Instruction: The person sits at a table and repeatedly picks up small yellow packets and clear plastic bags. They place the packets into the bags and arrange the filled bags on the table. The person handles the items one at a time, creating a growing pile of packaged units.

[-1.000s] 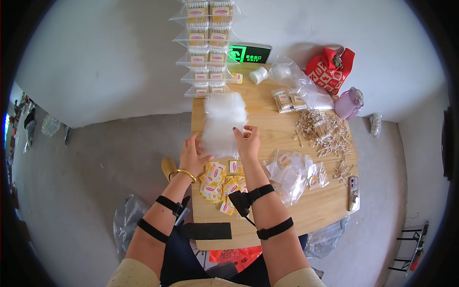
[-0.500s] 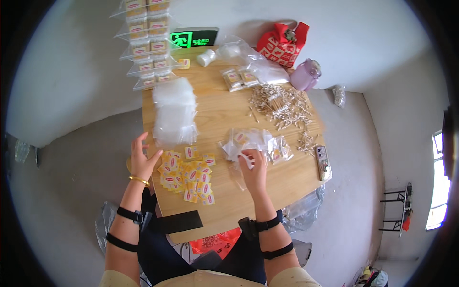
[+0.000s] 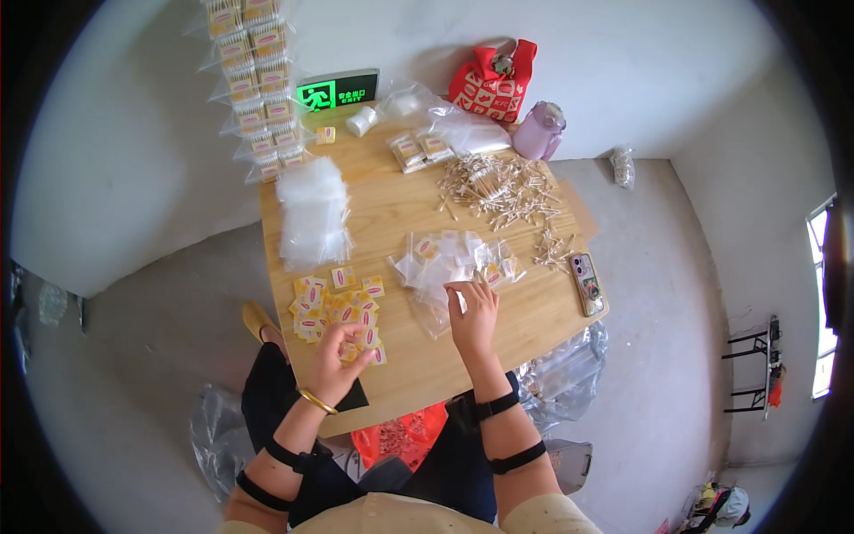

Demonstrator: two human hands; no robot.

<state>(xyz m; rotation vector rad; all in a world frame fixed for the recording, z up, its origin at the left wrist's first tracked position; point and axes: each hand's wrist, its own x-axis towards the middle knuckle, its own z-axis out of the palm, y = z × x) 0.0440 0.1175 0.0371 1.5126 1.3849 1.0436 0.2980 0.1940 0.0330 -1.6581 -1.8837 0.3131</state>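
While I log stock: left hand pinches one yellow label from label pile at twelve o'clock; right hand, fingers loose, touches clear bags, also twelve o'clock, on counter.

bench left: bags behind labels
bench middle: packets
bench right: sticks behind phone

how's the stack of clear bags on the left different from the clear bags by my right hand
The stack of empty clear plastic bags lies fairly neatly piled, apart from both hands. The loose heap of clear plastic bags is spread out and crumpled, some holding small yellow labels, and the right hand touches its near edge. Both lie on the wooden table and are see-through.
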